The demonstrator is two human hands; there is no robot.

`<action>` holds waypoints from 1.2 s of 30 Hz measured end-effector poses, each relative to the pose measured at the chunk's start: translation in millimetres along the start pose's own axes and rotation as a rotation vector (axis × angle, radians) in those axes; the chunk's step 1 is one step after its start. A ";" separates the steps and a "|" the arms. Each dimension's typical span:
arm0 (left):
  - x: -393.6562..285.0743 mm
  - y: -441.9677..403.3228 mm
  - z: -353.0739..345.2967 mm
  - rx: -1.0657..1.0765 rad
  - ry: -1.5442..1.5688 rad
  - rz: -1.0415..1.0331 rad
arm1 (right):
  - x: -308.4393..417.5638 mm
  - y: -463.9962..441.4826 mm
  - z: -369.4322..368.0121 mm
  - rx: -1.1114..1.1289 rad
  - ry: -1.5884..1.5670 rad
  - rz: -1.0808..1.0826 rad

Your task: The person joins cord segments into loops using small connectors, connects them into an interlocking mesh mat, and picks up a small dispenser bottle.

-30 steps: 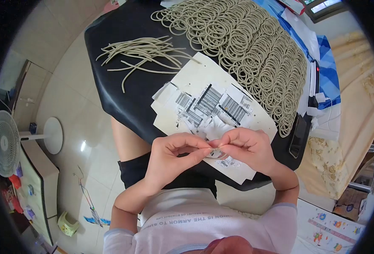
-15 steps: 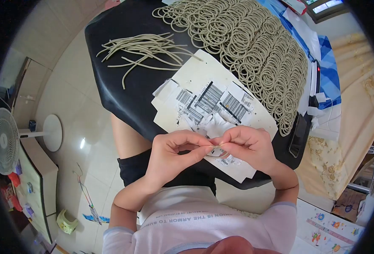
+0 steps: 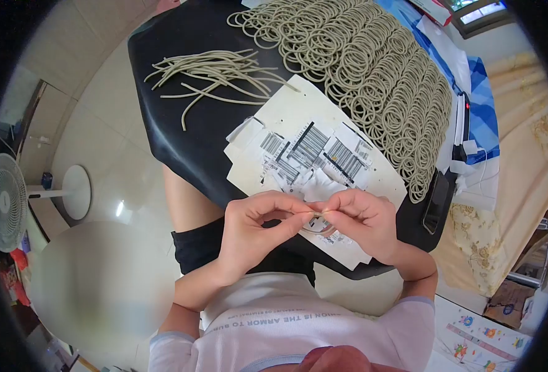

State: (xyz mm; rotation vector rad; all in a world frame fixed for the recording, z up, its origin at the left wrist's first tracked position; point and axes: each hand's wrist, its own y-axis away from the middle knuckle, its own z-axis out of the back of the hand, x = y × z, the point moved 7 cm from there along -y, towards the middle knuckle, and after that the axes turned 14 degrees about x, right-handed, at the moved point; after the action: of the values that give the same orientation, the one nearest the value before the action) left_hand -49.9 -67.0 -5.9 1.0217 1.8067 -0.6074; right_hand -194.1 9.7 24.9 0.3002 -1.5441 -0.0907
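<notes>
Head view finds a tan cord (image 3: 318,214), its pinched stretch running 9 to 3 o'clock, grasped in the fingertip grip of left hand (image 3: 258,226) and right hand (image 3: 368,224) alike, neither nearer, its loop curving toward 6 o'clock above cardboard (image 3: 289,105) on the black tabletop (image 3: 196,152).

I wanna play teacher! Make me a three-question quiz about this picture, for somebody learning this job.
1. True or false: the left hand lies flat on the tabletop.
2. Which pattern shows most clearly on the paper labels on the pale board? A) dots B) stars C) black stripes
3. Fill in: the biggest spread of cord is made up of many ____.

Key:
1. False; it pinches a small bit of cord together with the right hand.
2. C
3. rings
</notes>
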 end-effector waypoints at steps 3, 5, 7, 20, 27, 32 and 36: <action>-0.8 0.0 -0.1 -0.006 -0.007 -0.013 | 2.2 -0.8 -1.0 -0.008 0.008 0.020; -1.4 0.1 -1.0 -0.005 -0.011 -0.033 | 5.0 -0.6 -2.4 -0.030 0.028 0.045; -1.4 0.3 -1.9 -0.005 -0.013 -0.065 | 5.4 -0.1 -3.3 -0.060 0.056 0.087; -15.6 -6.2 -7.9 0.303 0.408 -0.166 | 63.1 -25.0 -14.0 0.149 0.218 0.142; -18.3 -13.2 -3.1 0.297 0.408 -0.177 | 43.0 -37.4 -16.6 0.236 -0.091 -0.042; -48.0 -34.5 30.9 0.035 -0.088 -0.181 | 67.6 -38.6 47.8 -0.104 0.013 0.039; -92.6 -46.0 66.0 -0.258 -0.929 -0.372 | 111.8 -34.5 166.0 -0.631 0.429 0.173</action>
State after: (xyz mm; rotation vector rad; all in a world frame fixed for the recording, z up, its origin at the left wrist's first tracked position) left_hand -37.4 -176.7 47.5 0.1390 1.1760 -0.8618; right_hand -350.6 -73.0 124.5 -0.3004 -1.0428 -0.3454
